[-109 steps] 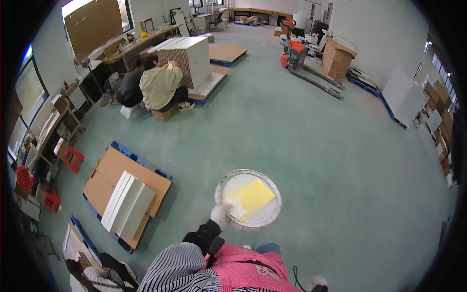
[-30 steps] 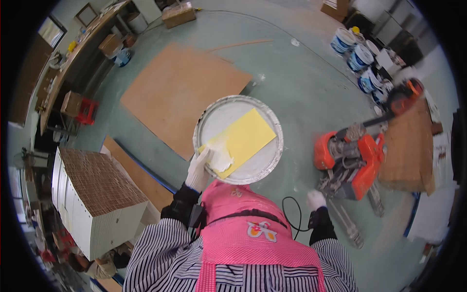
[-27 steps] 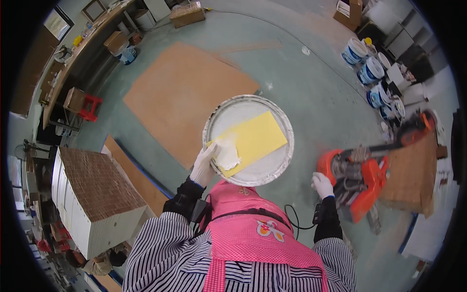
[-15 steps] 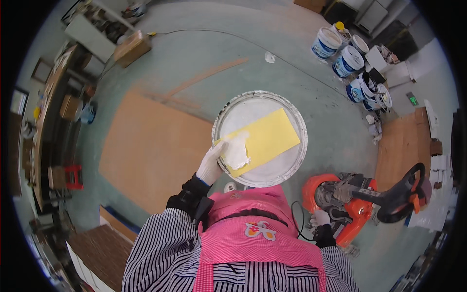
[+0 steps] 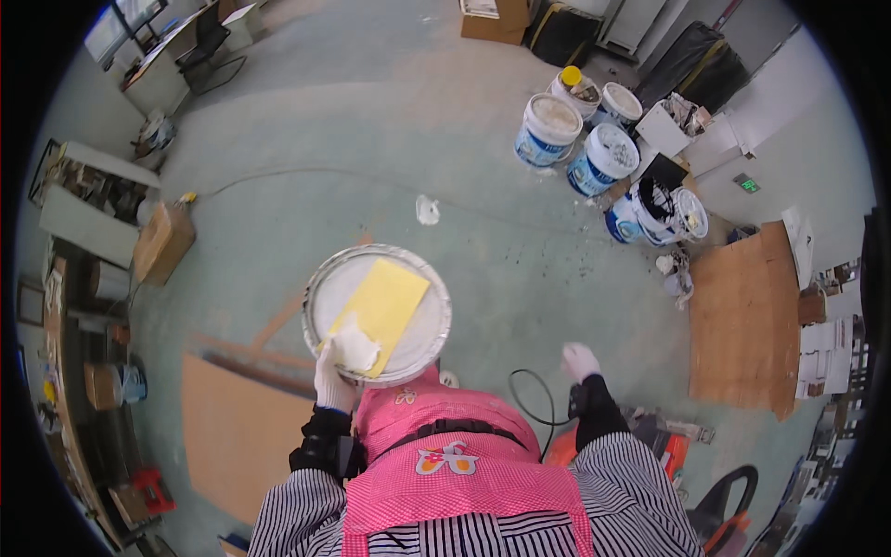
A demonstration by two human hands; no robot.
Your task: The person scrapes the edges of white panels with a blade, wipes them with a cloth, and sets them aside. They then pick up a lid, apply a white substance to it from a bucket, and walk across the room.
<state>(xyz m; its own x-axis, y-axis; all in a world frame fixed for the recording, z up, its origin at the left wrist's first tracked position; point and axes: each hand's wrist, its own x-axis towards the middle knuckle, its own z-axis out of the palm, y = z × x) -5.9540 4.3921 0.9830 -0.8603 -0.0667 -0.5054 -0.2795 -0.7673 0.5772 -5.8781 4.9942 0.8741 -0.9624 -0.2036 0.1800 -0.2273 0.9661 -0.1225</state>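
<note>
My left hand (image 5: 334, 379), in a white glove, grips the near left rim of a round, whitish bucket lid (image 5: 430, 334). On the lid lies a yellow rectangular sheet (image 5: 388, 299). A lump of white paste (image 5: 355, 345) sits on the sheet's near end, beside my thumb. The fingers under the lid are hidden. My right hand (image 5: 581, 362), also gloved, is held out over the floor to the right with its fingers curled and nothing visible in them. A black cable (image 5: 516, 388) loops on the floor to its left.
Several white-and-blue buckets (image 5: 548, 130) stand ahead on the right. A brown board (image 5: 742, 320) is farther right. An orange machine (image 5: 676, 455) is beside my right arm. On the left lie a flat brown panel (image 5: 232, 432) and a cardboard box (image 5: 164, 243). White paste (image 5: 427, 210) spots the floor.
My view has moved forward, bringing the buckets nearer, while the orange machine has slid back beside me. My right hand has come away from the machine. The lid stays in my left hand.
</note>
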